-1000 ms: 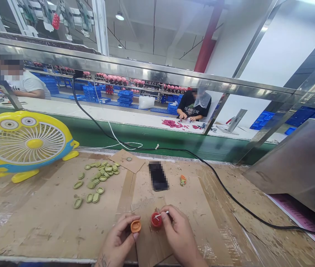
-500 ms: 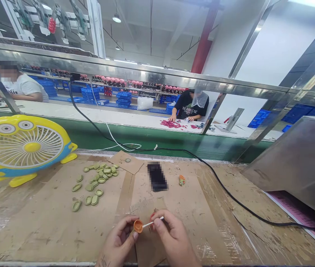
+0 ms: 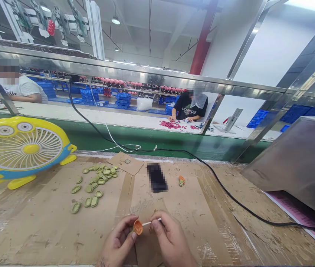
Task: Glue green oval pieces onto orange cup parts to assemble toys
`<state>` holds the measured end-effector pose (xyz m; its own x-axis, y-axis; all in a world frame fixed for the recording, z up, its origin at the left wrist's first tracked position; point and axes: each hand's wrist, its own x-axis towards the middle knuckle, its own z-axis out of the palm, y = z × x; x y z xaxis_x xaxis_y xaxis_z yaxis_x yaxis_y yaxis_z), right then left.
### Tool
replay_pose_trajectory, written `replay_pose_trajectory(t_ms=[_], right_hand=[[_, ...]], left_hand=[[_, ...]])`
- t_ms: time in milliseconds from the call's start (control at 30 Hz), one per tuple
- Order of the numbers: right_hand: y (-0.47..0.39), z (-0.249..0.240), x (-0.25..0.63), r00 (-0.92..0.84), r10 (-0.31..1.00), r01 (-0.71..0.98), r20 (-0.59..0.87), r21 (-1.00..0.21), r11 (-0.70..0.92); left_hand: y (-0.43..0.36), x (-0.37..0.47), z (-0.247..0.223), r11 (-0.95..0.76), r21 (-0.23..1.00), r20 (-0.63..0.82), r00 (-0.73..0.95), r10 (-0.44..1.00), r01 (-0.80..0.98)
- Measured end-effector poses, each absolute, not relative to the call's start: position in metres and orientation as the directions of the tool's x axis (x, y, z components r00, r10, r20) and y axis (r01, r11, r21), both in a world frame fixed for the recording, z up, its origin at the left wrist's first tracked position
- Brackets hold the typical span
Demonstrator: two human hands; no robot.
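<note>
Orange, the small cup-shaped part (image 3: 138, 227) sits pinched in the left hand (image 3: 117, 245) low over the cardboard-covered bench (image 3: 48, 230) while the right hand (image 3: 169, 241) grips a cotton swab (image 3: 151, 222) touching it, where a hard push might knock it loose.

Head view: looks forward and down, close above the cardboard bench (image 3: 48, 222).
Far part: conveyor (image 3: 104, 118), other workers.

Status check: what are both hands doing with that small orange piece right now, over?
Left hand pinches small orange plastic cup piece. Right hand holds thin white swab stick, tip at the piece. Nothing between them; green oval pieces lie apart, left.
</note>
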<state>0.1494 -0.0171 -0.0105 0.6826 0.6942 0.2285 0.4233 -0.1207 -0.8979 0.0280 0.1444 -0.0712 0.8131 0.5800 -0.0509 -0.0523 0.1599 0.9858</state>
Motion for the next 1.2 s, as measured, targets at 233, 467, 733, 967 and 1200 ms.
replay_pose_trajectory(t_ms=[233,467,733,967,1200], right_hand=[[-0.024,-0.014,0.167,0.701,0.692,0.475,0.171,-0.836,-0.274],[-0.027,-0.021,0.169,0.701,0.697,0.477,0.152,-0.826,-0.301],[-0.023,-0.015,0.151,0.719,0.687,0.199,0.108,-0.978,-0.054],[-0.012,-0.02,0.146,0.662,0.737,0.293,0.132,-0.952,-0.093],[-0.013,-0.024,0.149,0.682,0.724,0.273,0.1,-0.954,-0.126]], left_hand=[[0.142,0.03,-0.075,0.046,0.992,0.056,0.754,0.654,-0.114],[0.145,0.03,-0.08,0.06,0.992,0.055,0.817,0.574,-0.11],[0.144,0.028,-0.072,0.021,0.994,0.079,0.82,0.567,-0.111],[0.141,0.028,-0.067,0.1,0.992,0.014,0.834,0.552,-0.083],[0.134,0.029,-0.061,0.076,0.993,0.025,0.799,0.601,-0.089]])
